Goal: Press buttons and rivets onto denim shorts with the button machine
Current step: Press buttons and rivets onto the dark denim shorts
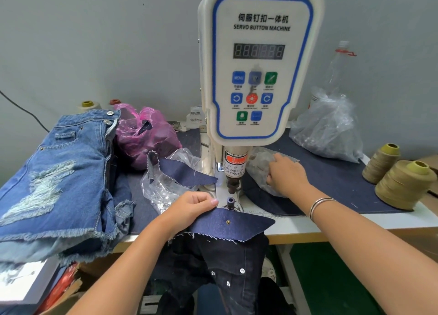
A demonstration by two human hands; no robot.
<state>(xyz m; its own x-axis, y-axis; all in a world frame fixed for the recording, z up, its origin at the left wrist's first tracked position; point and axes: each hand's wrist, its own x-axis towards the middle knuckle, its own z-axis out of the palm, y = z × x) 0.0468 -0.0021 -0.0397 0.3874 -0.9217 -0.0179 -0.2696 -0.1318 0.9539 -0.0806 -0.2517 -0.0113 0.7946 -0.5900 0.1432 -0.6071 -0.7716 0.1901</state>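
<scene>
Left hand (193,207) pinches dark denim flap (231,224) beside lower die (230,202) of button machine (258,61). Right hand (285,175), fingers curled, reaches into clear bag (259,162).

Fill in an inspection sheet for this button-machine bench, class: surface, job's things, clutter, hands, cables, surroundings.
Surface: white table with a dark denim mat.
Job's things: servo button machine; dark denim piece with one rivet by the lower die.
Clutter: stacked light denim shorts, pink bag, thread cones.
Hands: left hand pinches the denim; right hand reaches into a clear bag.
Cables: black cable along the wall.
Surroundings: grey wall.
</scene>
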